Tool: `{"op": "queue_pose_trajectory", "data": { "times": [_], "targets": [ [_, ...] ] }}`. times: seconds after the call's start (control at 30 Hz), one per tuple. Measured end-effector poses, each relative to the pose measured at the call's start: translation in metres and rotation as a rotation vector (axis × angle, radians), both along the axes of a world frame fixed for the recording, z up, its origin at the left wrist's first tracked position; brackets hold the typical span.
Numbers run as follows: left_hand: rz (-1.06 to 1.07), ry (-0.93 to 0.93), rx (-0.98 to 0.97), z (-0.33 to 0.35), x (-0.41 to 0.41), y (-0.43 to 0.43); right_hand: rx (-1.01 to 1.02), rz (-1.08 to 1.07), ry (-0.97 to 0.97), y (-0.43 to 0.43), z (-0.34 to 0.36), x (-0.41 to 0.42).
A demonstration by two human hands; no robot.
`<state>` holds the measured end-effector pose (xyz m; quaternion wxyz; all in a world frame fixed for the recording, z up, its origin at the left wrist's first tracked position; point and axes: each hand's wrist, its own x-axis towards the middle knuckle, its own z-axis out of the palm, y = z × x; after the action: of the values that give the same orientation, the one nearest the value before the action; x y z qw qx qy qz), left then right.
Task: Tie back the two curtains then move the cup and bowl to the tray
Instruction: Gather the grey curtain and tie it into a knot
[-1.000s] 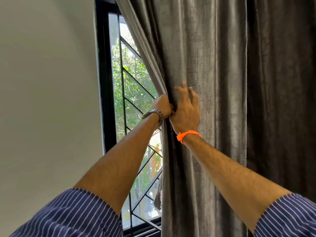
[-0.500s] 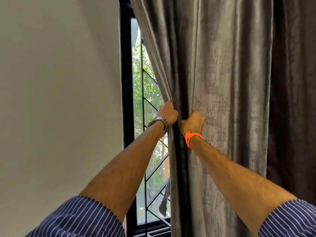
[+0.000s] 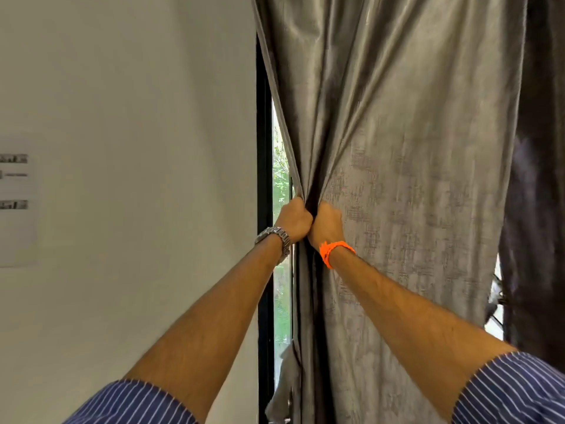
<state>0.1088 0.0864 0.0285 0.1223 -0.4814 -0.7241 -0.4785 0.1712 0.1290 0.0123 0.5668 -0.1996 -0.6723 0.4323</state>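
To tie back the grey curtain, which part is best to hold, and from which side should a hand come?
Grip the grey curtain at its left edge, where the left hand and right hand bunch it. Come from the front, on the window side: the folds converge there into a narrow bundle fingers can probably encircle; further right the cloth hangs wide.

We find no text that we can read. A pale sheet hangs on the wall at the far left. It carries a few dark printed bands, one above another, but they are too blurred for us to make out any letter or number. The metal watch on the left wrist shows us only its strap. The curtain bears just a mottled weave.
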Motion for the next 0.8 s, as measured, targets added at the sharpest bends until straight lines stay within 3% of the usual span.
{"op": "queue_pose_trajectory", "data": {
  "times": [0.2,0.43,0.63,0.8],
  "targets": [
    [-0.044,-0.015,0.060,0.007,-0.018,-0.031,-0.010,0.112,0.150,-0.038,0.008,-0.017],
    [0.018,-0.010,0.056,0.017,-0.044,-0.067,0.012,0.141,-0.031,-0.067,0.024,-0.034],
    [0.123,0.069,0.055,0.029,-0.077,-0.115,0.417,-0.045,-0.255,-0.112,0.023,-0.067],
    [0.214,0.143,0.024,0.043,-0.107,-0.155,0.537,-0.062,-0.287,-0.147,0.032,-0.095]
  ]
}}
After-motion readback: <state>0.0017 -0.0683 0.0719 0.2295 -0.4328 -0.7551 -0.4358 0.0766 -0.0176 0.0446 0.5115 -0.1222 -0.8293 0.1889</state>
